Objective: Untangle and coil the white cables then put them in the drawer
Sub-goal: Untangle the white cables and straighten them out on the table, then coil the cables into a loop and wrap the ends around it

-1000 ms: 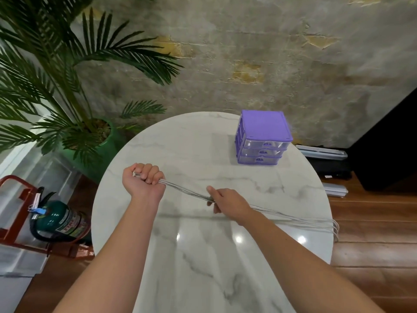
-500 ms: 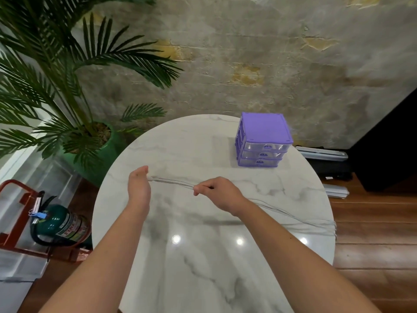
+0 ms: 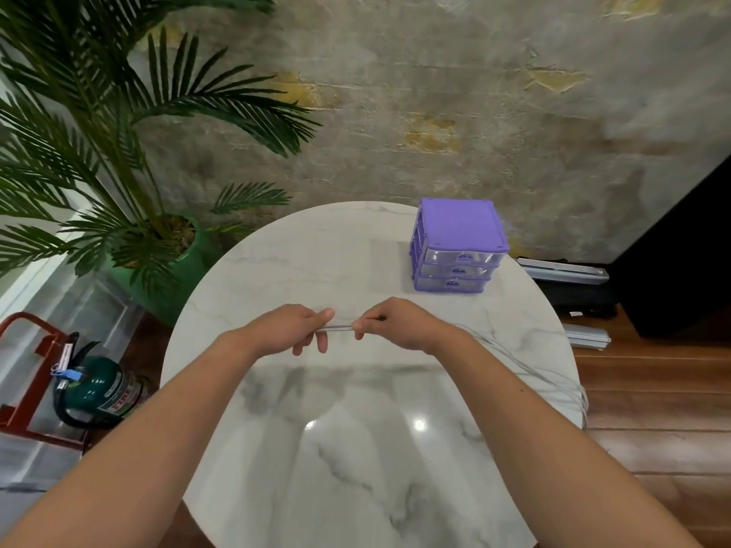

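A bundle of thin white cables [image 3: 526,359] stretches from my hands across the round marble table [image 3: 356,448] to its right edge, where the loops hang over. My left hand [image 3: 294,328] pinches the bundle's end between thumb and fingers. My right hand [image 3: 391,324] pinches the same bundle just to the right, and only a short stretch of cable shows between the two hands. A purple three-drawer box [image 3: 459,245] stands at the table's back right with all its clear drawers closed.
A potted palm in a green pot [image 3: 158,270] stands left of the table. A green fire extinguisher [image 3: 99,389] on a red stand sits on the floor at the left. Dark equipment [image 3: 573,286] lies on the wooden floor at the right.
My right hand slid left along the bundle until it came close to my left hand. My left hand went from a fist around the end to a pinch and moved right.
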{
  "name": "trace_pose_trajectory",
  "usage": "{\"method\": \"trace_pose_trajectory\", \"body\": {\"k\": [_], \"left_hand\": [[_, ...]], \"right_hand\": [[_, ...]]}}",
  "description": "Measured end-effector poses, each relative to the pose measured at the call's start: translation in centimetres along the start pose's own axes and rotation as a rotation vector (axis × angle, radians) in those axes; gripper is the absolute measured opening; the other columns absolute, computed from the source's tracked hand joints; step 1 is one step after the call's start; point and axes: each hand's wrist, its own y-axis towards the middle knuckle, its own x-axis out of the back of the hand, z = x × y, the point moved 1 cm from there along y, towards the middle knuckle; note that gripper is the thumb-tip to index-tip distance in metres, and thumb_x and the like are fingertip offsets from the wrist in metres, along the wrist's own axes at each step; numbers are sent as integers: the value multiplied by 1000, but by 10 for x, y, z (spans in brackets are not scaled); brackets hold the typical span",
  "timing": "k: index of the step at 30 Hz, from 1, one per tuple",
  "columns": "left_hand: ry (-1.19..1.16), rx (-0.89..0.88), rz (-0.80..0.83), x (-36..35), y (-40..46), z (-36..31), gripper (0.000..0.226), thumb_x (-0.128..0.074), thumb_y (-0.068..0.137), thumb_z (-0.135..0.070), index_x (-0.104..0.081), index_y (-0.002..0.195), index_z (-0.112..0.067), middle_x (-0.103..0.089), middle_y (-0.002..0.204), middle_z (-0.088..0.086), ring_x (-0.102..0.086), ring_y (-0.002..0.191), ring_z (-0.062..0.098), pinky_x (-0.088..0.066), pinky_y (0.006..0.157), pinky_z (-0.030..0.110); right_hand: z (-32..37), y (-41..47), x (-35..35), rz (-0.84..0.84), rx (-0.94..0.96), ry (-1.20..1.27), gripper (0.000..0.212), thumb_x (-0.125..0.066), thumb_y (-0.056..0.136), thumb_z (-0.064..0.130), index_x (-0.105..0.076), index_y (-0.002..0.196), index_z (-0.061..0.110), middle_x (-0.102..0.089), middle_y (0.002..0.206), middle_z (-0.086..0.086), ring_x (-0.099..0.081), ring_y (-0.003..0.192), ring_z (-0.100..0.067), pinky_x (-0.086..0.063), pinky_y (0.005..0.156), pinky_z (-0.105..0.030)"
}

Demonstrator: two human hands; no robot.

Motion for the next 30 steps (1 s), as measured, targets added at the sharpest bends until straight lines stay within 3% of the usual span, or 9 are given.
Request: {"method": "trace_pose_trajectory", "body": {"k": [2,4,9,12,15,17,21,25,30], "left_hand": [[-73,43,115,5,3,0,62,-34,99,-59,-70,73,-15,-41,50,-6,-51,53,14,-43,71,30],[-135,98,223,8,3,-1,59,-37,98,-59,-65,75,-13,-42,52,-4,-52,53,16,-47,73,30],[-139,125,328,10,-8,-8,54,-42,98,-55,-56,72,-10,-70,74,-1,-67,73,14,-56,67,28],[-207,111,355,7,-11,-8,56,-41,98,-56,-57,83,-4,-75,81,2,-68,73,14,-59,76,31],[-369,112,348,5,-14,-8,53,-37,100,-53,-43,64,-14,-44,52,1,-41,47,17,-55,74,34],[-356,106,333,7,-15,-6,50,-34,101,-52,-40,66,-18,-26,54,-5,-25,47,14,-49,66,26],[-419,108,361,15,-12,5,36,-41,102,-42,-49,78,-16,-22,58,-7,-15,54,15,-29,51,21],[-518,17,278,21,-10,8,31,-47,89,-46,-46,75,-18,-20,62,-6,-17,50,10,-30,49,18],[-876,-26,127,27,-10,15,35,-37,104,-36,-42,76,-16,-20,61,-8,-19,44,4,-29,45,15]], "right_hand": [[-2,1,0,-6,-1,50,33,-59,78,63,-74,77,34,-57,78,-12,-44,68,-17,-38,68,-33],[-3,1,0,-20,-2,81,30,-62,82,57,-74,75,30,-49,72,-6,-42,66,-17,-35,65,-32],[-4,2,-3,-18,16,95,28,-63,85,52,-74,75,28,-43,67,-4,-38,63,-18,-32,63,-32],[-3,2,-2,-28,23,110,29,-62,87,50,-74,78,26,-40,64,-2,-36,61,-18,-31,61,-31],[-4,2,1,-60,39,125,29,-62,88,49,-74,81,24,-37,61,2,-34,59,-15,-29,60,-31],[-6,1,3,-88,39,118,30,-61,88,50,-74,81,23,-35,57,5,-33,56,-14,-29,59,-30],[-6,0,6,-100,18,141,37,-64,84,55,-74,78,20,-38,59,2,-36,58,-16,-30,60,-31],[-4,0,5,-178,-23,181,60,-47,86,71,-68,69,17,-52,70,-1,-47,65,-18,-38,66,-33],[-31,-7,12,-286,-125,111,57,-33,93,69,-57,72,22,-58,76,5,-54,73,-19,-41,69,-34]]}}
